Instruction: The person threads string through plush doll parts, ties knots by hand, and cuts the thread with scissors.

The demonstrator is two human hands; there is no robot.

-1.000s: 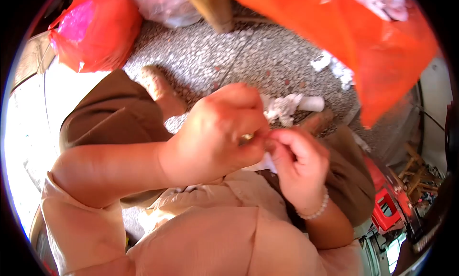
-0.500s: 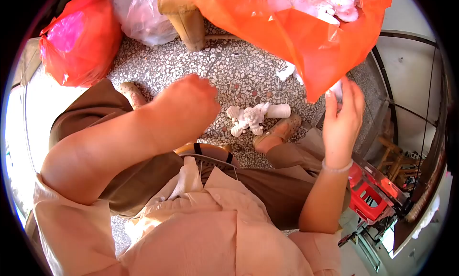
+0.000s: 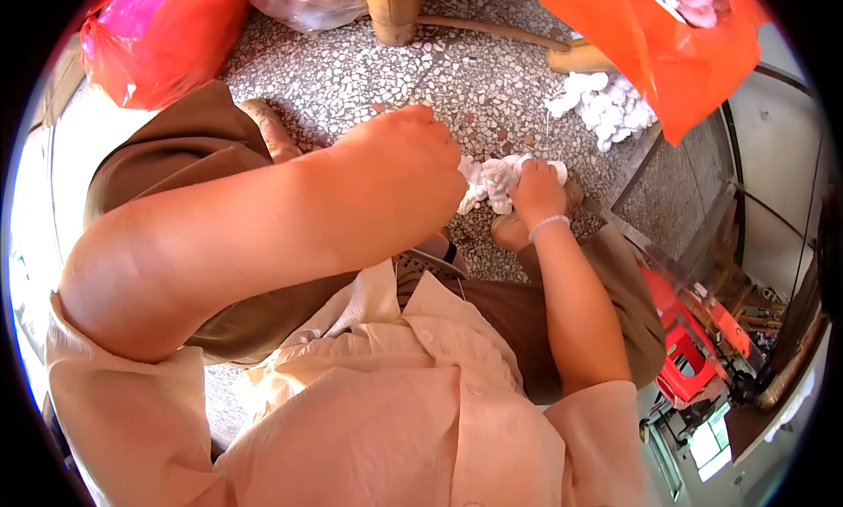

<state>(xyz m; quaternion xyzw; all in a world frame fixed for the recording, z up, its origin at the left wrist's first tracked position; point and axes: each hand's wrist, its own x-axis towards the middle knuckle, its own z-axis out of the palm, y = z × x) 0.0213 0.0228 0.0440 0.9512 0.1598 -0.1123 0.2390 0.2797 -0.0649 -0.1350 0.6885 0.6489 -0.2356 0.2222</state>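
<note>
Back toward the camera and fingers curled, my left hand (image 3: 404,178) is held in the air over the speckled floor; whatever it may hold is hidden under it. On the floor to its right lies a bundle of crumpled white pieces (image 3: 489,180). My right hand (image 3: 537,191), with a beaded bracelet at the wrist, has its fingers closed on the right part of this bundle. A smooth white end (image 3: 558,169) shows just beyond the fingers. Further up and right is a loose heap of white pieces (image 3: 610,107).
An orange bag (image 3: 667,59) with white pieces inside hangs at the upper right. A red bag (image 3: 167,46) and a clear bag (image 3: 307,2) are at the upper left. Wooden legs (image 3: 392,11) stand at the top. A red plastic stool (image 3: 685,366) is at the right.
My right hand has moved from the orange bag's edge down and left to the white bundle. My left hand has shifted to the right. The heap beside the bag now shows more fully.
</note>
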